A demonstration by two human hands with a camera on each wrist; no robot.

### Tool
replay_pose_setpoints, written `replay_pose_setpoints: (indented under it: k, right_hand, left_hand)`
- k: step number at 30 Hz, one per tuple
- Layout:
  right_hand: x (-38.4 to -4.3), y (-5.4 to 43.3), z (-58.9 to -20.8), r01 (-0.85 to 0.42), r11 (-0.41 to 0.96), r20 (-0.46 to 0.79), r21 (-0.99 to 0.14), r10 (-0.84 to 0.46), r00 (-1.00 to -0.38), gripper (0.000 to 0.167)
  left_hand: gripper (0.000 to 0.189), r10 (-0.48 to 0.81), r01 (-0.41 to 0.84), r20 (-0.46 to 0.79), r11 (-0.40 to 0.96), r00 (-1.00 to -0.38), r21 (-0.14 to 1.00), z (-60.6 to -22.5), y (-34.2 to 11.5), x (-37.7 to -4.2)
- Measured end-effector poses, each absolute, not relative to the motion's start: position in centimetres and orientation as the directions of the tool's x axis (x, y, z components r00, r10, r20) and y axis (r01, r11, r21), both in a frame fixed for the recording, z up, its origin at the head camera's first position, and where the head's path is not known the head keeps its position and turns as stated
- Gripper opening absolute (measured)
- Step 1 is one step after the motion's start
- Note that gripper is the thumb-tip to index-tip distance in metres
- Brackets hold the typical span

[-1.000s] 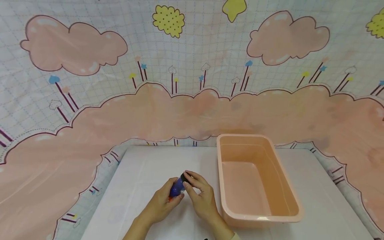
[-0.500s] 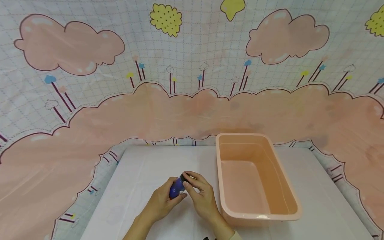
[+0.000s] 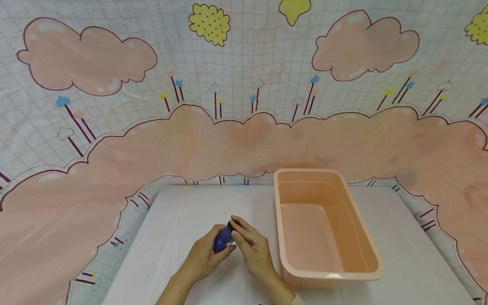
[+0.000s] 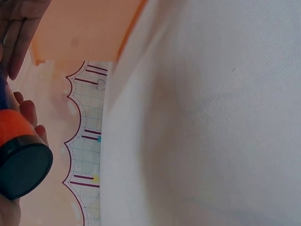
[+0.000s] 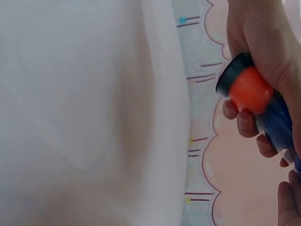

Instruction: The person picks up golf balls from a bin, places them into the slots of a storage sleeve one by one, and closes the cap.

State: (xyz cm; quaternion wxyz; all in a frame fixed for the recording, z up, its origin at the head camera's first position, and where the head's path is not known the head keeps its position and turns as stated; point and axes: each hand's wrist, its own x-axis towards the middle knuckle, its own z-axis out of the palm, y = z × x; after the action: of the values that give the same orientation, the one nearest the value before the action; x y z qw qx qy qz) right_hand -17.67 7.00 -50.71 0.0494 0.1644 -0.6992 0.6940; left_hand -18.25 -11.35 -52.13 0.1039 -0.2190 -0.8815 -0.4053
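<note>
My left hand (image 3: pixel 202 258) grips a small blue and orange cylinder (image 3: pixel 222 242) with black ends, held tilted above the white table. In the right wrist view its orange section (image 5: pixel 249 92) sits beside one black end, with left-hand fingers wrapped round the body. My right hand (image 3: pixel 257 254) pinches the upper black end between thumb and fingers. The left wrist view shows the flat lower black end (image 4: pixel 26 169) facing the camera. Fingers cover much of the body, so its exact kind cannot be told.
A peach plastic basin (image 3: pixel 280 237) stands on the white table (image 3: pixel 183 207), just right of the hands. Nothing is visible inside it. A cloth printed with pink clouds (image 3: pixel 91 59) hangs behind and around the table.
Both hands keep their hold on the cylinder and shift only slightly. The orange patch seen at its lower end a second ago no longer shows in the head view.
</note>
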Motion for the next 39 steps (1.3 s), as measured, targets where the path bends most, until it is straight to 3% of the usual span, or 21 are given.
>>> replay_pose_setpoints:
  k: [7,21,39]
  right_hand:
    - [-17.3,6.3,-51.1,-0.292,-0.101,0.304,-0.951,-0.153,-0.94,0.034]
    - [-16.8,5.0,-51.1,-0.284,-0.136,0.293,-0.949,-0.057,-0.954,0.031]
    - [-16.5,5.4,-51.2,-0.25,-0.087,0.257,-0.964,-0.079,-0.963,0.031]
  left_hand:
    - [0.047,0.284,0.462,0.366,0.589,-0.886,0.663,-52.2,-11.4,-18.0]
    - [0.047,0.248,0.407,0.324,0.595,-0.913,0.693,-52.3,-11.6,-17.7]
    - [0.047,0.287,0.418,0.304,0.592,-0.908,0.69,-52.7,-11.5,-17.5]
